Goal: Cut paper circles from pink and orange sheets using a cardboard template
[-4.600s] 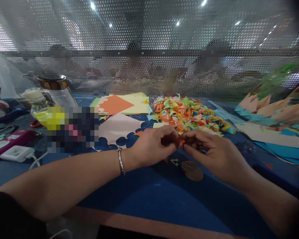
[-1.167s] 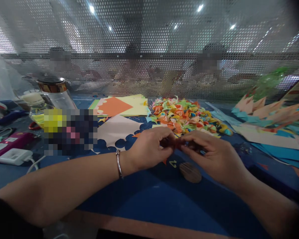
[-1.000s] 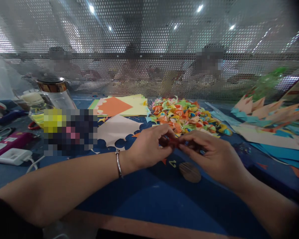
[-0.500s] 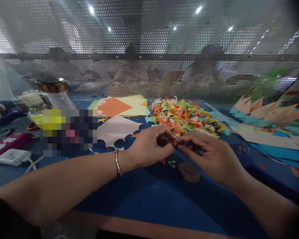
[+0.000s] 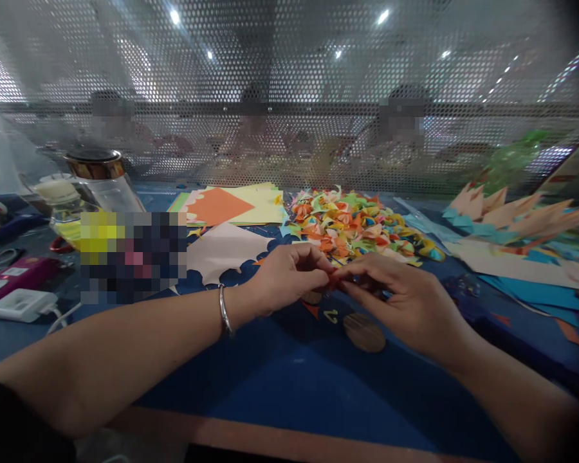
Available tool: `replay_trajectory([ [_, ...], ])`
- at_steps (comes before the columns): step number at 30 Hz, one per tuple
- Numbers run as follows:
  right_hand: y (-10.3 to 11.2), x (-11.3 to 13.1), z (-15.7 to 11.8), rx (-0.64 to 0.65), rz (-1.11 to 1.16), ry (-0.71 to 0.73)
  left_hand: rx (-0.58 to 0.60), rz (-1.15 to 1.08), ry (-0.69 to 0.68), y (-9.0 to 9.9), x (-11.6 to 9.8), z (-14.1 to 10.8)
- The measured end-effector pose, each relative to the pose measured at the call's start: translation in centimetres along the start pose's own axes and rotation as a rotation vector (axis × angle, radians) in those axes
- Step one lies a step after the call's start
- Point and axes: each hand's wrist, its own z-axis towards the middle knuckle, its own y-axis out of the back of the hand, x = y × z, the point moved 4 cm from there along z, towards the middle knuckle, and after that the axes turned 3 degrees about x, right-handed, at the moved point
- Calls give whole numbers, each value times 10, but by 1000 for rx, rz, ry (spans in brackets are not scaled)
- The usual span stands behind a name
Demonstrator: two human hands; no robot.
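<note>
Above the blue tabletop (image 5: 289, 392), my left hand (image 5: 284, 276) and my right hand (image 5: 405, 299) meet fingertip to fingertip. Both pinch a small orange paper piece (image 5: 335, 276), mostly covered by the fingers. Below my right hand lies a brown striped round disc (image 5: 364, 332), with a small yellow curl (image 5: 330, 316) and an orange paper scrap (image 5: 311, 308) beside it. Just beyond the hands is a heap of small folded paper pieces (image 5: 352, 222) in many colours. A pale pink sheet (image 5: 229, 251) with scalloped cut edges lies left of it.
Stacked coloured paper (image 5: 265, 206) lies at the back. Pointed folded paper shapes (image 5: 506, 209) and blue sheets (image 5: 531, 299) are on the right. A lidded jar (image 5: 101, 177), a bottle (image 5: 60, 199) and a white charger (image 5: 22, 305) stand left. A perforated panel (image 5: 289, 77) rises behind.
My left hand has shifted slightly left and turned a little, still pinching the orange paper piece. More of the orange scrap shows beneath it. The whole view has moved slightly.
</note>
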Motion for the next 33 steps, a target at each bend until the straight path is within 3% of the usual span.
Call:
replay_trajectory([
  [6, 1, 0, 0, 9, 13, -25, -74, 103, -90, 5, -3, -1],
  [10, 4, -3, -1, -46, 22, -62, -7, 148, -152, 2, -5, -4],
  [22, 9, -3, 0, -87, 57, -117, 85, 17, -111, 3, 0, -2],
  [33, 10, -2, 1, -91, 99, -147, 85, -9, -164, 8, 0, 3],
])
